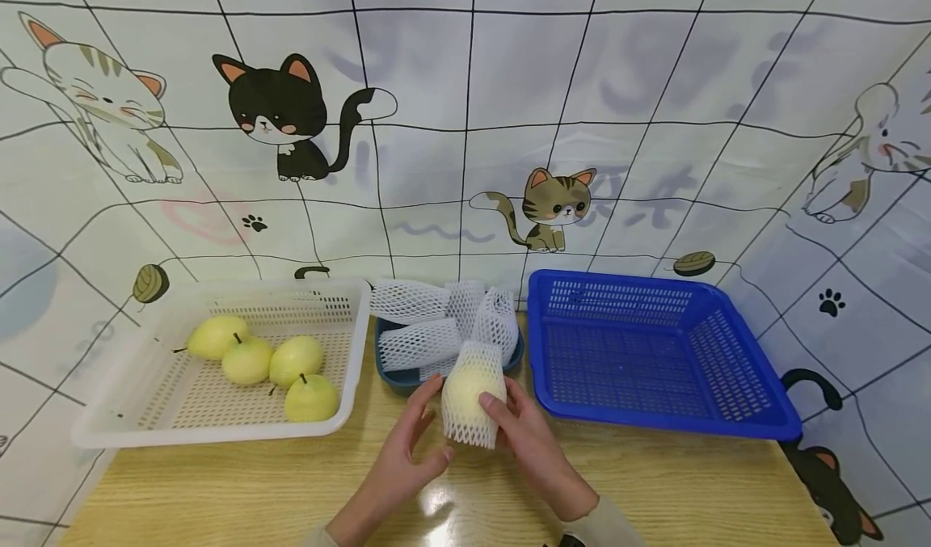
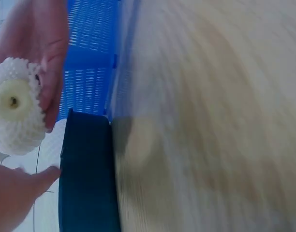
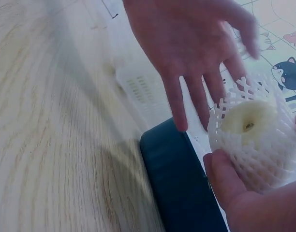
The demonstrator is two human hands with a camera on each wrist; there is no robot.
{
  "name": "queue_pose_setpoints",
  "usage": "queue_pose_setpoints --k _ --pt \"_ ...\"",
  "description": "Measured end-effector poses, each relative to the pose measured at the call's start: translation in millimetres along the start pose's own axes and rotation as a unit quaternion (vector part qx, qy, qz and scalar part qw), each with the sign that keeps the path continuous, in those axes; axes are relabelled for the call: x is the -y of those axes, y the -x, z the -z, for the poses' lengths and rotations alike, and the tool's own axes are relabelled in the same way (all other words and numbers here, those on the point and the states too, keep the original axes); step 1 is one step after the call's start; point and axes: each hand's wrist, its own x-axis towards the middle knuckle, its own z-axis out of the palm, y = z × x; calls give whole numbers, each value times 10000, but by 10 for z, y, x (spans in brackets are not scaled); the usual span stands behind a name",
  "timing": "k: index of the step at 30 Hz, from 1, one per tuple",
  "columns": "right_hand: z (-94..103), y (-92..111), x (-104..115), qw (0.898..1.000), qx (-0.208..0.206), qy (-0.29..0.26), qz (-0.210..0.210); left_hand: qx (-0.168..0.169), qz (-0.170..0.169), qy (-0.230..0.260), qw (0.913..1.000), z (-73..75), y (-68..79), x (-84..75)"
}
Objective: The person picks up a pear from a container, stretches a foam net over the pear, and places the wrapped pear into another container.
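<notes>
A pale yellow pear in a white foam net sleeve (image 1: 471, 397) is held in my right hand (image 1: 537, 450), thumb across its front and fingers behind. The net's lower end leaves the pear's base (image 3: 248, 121) showing in the right wrist view. My left hand (image 1: 400, 462) is just left of the netted pear, its fingers spread and apart from it. Behind both hands, several empty foam net sleeves (image 1: 418, 343) lie in a dark teal basket (image 1: 398, 380). In the left wrist view, the right hand (image 2: 49, 53) cups the netted pear (image 2: 17, 106).
At left, a white perforated basket (image 1: 356, 369) contains several bare yellow-green pears (image 1: 247, 360). A blue perforated basket (image 1: 618, 361) stands at right. All rest on a wooden table (image 1: 691, 482) against a cat-print cloth (image 1: 429, 70).
</notes>
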Motion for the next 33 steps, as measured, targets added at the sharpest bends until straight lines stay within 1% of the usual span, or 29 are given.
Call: queue_pose_setpoints --k 1,2,4,6,8,9,12,15,16,19,22,23,25,27,29,31,33 --pt "-3 -2 1 10000 -38 -27 9 -135 -274 -292 9991 -5 8 15" --pt "-6 -4 0 10000 -79 -55 14 -308 -569 -646 9958 -9 14 34" --pt "-10 -2 0 9999 -132 -86 25 -659 -1053 -1234 9846 -23 10 66" --pt "-16 1 1 9998 -146 -119 29 -939 -1384 -1579 9732 -40 -6 92" --pt "-23 4 0 9998 -148 -148 19 -1117 -1629 -1695 9655 -57 -27 119" --pt "-27 8 0 9998 -140 -167 7 -1190 -1702 -1700 9633 -65 -36 127" --pt "-41 6 -2 9997 -142 -200 -62 -1350 -1799 -1552 9619 -86 -63 145" --pt "-52 7 -1 9997 -137 -202 -71 -1482 -1759 -1340 9639 -101 -84 151" --pt "-56 6 -1 9997 -153 -198 -67 -1524 -1772 -1311 9634 -106 -91 155" --pt "-63 10 -4 9997 -169 -193 -4 -1672 -1849 -1356 9589 -123 -108 167" --pt "-72 8 -12 9995 -228 -235 8 -1853 -1962 -1526 9507 -135 -117 181" --pt "-72 8 -16 9994 -240 -249 12 -1887 -1961 -1567 9494 -134 -116 185" --pt "-75 10 -18 9992 -307 -265 1 -1897 -2022 -1630 9469 -127 -111 195" --pt "-75 6 -18 9987 -418 -284 -8 -1759 -2154 -1701 9454 -110 -98 201" --pt "-72 5 -17 9982 -532 -275 13 -1480 -2378 -1774 9434 -89 -82 202" --pt "-70 1 -19 9977 -632 -248 43 -1093 -2607 -1783 9425 -66 -61 195" --pt "-73 -4 -26 9974 -676 -226 89 -746 -2703 -1832 9422 -42 -41 181"
